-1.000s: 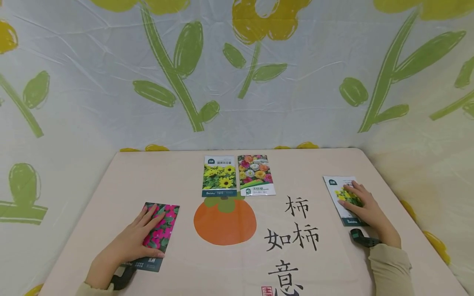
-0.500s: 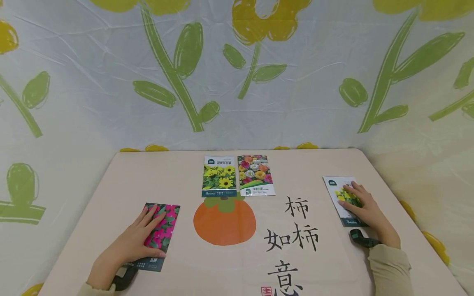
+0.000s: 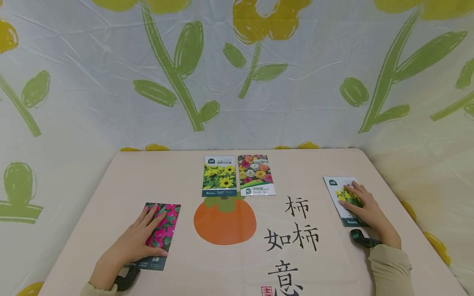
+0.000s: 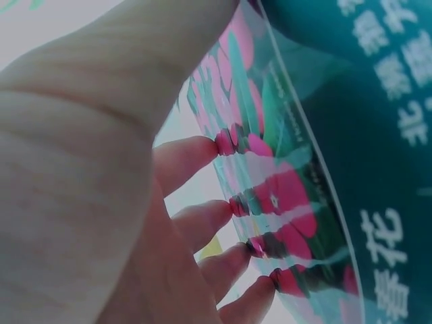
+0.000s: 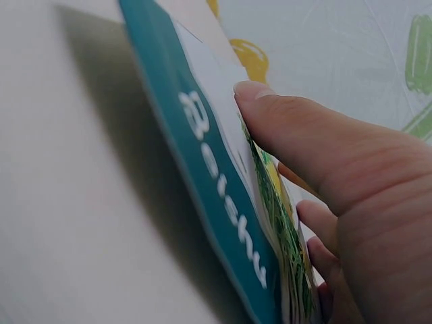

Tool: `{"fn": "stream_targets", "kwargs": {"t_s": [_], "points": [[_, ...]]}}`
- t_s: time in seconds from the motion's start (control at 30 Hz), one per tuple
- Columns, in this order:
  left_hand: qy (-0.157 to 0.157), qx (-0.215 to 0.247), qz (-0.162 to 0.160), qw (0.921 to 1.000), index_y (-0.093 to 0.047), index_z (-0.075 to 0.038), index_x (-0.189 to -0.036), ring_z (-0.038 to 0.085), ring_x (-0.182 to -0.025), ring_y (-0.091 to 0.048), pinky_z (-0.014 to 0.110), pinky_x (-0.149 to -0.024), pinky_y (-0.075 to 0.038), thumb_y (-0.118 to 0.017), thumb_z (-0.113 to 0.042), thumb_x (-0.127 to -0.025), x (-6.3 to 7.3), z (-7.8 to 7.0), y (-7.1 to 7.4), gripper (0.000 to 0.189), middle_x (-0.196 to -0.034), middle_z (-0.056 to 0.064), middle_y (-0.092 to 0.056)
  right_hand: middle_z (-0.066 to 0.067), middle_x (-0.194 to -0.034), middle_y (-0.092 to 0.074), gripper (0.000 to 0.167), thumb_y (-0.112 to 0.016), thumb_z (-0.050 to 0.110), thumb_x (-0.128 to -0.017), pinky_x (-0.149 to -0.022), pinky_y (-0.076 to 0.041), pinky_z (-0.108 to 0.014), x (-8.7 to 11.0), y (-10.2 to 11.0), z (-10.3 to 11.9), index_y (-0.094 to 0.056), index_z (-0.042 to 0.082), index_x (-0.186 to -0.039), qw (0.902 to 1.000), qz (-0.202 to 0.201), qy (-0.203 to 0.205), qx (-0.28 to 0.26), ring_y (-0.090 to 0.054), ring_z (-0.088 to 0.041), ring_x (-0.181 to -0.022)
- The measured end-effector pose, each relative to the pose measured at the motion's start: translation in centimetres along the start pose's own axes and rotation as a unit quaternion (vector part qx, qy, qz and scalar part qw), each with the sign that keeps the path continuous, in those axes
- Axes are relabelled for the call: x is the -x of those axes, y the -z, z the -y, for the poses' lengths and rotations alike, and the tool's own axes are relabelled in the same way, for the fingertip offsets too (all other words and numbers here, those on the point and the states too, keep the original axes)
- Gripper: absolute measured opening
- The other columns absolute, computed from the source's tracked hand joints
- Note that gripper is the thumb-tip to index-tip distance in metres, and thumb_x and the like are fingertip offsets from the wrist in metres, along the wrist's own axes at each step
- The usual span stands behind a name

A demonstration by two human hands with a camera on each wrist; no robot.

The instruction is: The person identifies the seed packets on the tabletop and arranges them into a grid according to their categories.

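Observation:
My left hand (image 3: 129, 243) rests palm-down on a seed packet with pink flowers (image 3: 165, 230) at the table's left. Its fingers lie fairly straight across the picture; in the left wrist view the fingertips (image 4: 197, 223) touch the glossy surface. On the right side, my right hand (image 3: 366, 209) lies over a white seed packet with yellow flowers (image 3: 338, 184), covering its right part. In the right wrist view the thumb (image 5: 290, 128) extends over that packet's face, above a teal band (image 5: 202, 175) marked with white letters. Both packets lie on the table.
Two more seed packets lie side by side at the back middle: yellow sunflowers (image 3: 219, 176) and multicoloured blooms (image 3: 256, 175). The pale tablecloth (image 3: 177, 279) has a printed orange persimmon (image 3: 225, 222) and black characters (image 3: 292, 238). A flower-patterned curtain (image 3: 296, 115) surrounds the table.
The left hand and the pink-flowered packet have shifted very slightly to the right. My right hand and the other packets look unmoved.

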State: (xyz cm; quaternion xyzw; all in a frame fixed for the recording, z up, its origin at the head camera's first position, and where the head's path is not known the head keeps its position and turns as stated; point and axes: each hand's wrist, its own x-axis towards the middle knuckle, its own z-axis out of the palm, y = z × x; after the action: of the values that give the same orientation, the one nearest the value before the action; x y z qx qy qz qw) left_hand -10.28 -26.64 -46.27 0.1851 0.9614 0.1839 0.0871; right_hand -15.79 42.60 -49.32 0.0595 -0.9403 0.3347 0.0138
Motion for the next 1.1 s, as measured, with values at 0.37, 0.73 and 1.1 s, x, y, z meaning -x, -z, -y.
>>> {"fn": "stream_targets", "kwargs": {"t_s": [0.37,0.73,1.1], "points": [[0.001,-0.001,0.005,1.0,-0.041,-0.007,-0.151,0.054,-0.143,-0.013,0.074,-0.1,-0.032,-0.08,-0.069,-0.061,-0.1,-0.6,0.0,0.116,-0.16,0.024,-0.022,-0.035,-0.158,-0.009,0.069,-0.066,0.025,-0.095,-0.111,0.012,-0.067,0.1,0.0,0.1,-0.035,-0.005,-0.149,1.0,0.001,-0.002,-0.003,0.005,-0.055,-0.144],[0.011,-0.005,0.007,0.9999,-0.041,-0.008,-0.151,0.054,-0.143,-0.014,0.075,-0.099,-0.033,-0.08,-0.07,-0.061,-0.1,-1.0,-0.3,0.116,-0.16,0.025,-0.022,-0.036,-0.158,-0.01,0.069,-0.067,0.024,-0.095,-0.112,0.012,-0.067,0.0,0.1,0.2,-0.036,-0.005,-0.148,1.0,0.0,0.003,-0.005,0.004,-0.056,-0.144],[0.016,-0.013,0.008,0.9997,-0.04,-0.008,-0.152,0.055,-0.143,-0.015,0.073,-0.099,-0.034,-0.078,-0.071,-0.062,-0.2,-1.8,-0.4,0.116,-0.16,0.026,-0.021,-0.036,-0.157,-0.01,0.069,-0.067,0.024,-0.094,-0.112,0.013,-0.066,0.0,0.0,0.0,-0.036,-0.006,-0.148,1.0,-0.001,0.005,-0.001,0.004,-0.057,-0.144]]}}
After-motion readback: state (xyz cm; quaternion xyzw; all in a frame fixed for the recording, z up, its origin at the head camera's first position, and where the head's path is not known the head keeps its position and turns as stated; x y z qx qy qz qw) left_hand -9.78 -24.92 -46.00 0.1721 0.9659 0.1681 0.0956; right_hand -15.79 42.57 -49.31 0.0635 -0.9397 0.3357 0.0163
